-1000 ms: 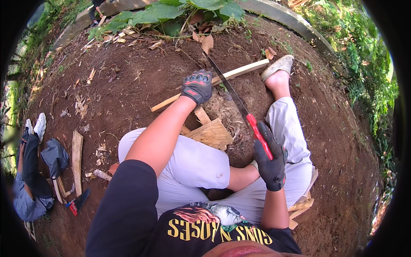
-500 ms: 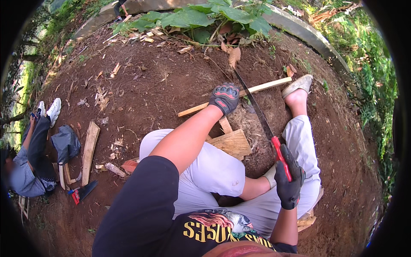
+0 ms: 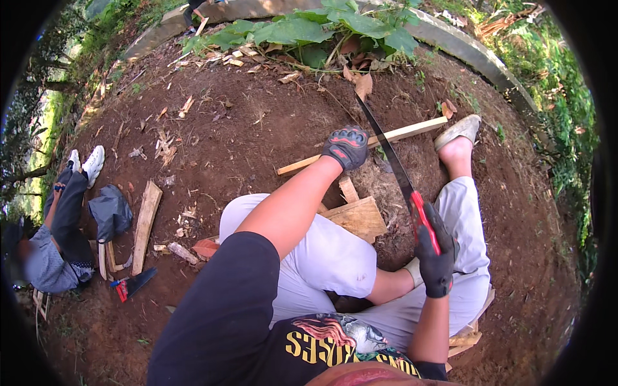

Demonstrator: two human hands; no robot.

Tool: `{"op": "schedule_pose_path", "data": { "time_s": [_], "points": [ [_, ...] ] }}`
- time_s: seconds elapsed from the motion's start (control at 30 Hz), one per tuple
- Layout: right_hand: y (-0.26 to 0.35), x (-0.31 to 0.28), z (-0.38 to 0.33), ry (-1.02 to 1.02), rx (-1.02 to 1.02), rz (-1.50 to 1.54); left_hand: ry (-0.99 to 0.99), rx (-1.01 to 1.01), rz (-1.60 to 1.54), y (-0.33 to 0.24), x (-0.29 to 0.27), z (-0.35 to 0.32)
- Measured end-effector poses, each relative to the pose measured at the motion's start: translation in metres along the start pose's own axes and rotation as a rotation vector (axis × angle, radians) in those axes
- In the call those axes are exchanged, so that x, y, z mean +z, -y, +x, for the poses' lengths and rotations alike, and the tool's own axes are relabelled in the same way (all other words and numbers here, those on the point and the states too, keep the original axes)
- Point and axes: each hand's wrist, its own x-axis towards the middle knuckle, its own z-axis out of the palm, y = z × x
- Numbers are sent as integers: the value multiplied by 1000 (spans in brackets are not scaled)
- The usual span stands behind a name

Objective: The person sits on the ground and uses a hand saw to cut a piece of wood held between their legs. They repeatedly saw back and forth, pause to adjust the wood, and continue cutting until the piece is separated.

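Note:
My left hand (image 3: 346, 147), in a black glove with red trim, is closed around a thin pale wooden strip (image 3: 415, 130), which lies slanting across in front of me. In my right hand (image 3: 436, 257), also gloved in black, is the red handle of a handsaw (image 3: 400, 172). Its dark blade crosses the strip just right of my left hand, and the tip points away from me. Whether the teeth have cut into the wood is too small to tell. Below the strip, a wooden block (image 3: 357, 219) sits beside my bent leg.
A seated person (image 3: 55, 257) is at the left, near a dark bag (image 3: 111, 212), a long plank (image 3: 147, 226) and another red-handled saw (image 3: 132, 284). Wood chips are scattered on the brown soil. Large green leaves (image 3: 302, 32) and a concrete kerb (image 3: 476, 48) lie at the far side.
The saw and my right hand have slid forward, away from me, across the strip. My left hand keeps its hold. The whole view has shifted slightly.

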Motion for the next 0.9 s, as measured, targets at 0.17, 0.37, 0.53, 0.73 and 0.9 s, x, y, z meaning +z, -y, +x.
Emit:
{"op": "schedule_pose_path", "data": {
  "time_s": [0.17, 0.37, 0.53, 0.73, 0.9],
  "points": [
    [21, -62, -86, -57, 27, -133, 4, 28, -6, -3, 2, 5],
    [15, 29, 53, -10, -209, -6, -40, -27, 4, 7, 1, -7],
    [9, 84, 128, -47, -248, 71, -1, -11, -6, -1, -10, -8],
    [-24, 43, 37, -64, -154, 63, 70, -24, -2, 9, -7, 1],
    [-27, -27, -79, -40, 5, 40, 68, -44, -7, 11, -8, -2]
  ]
}}
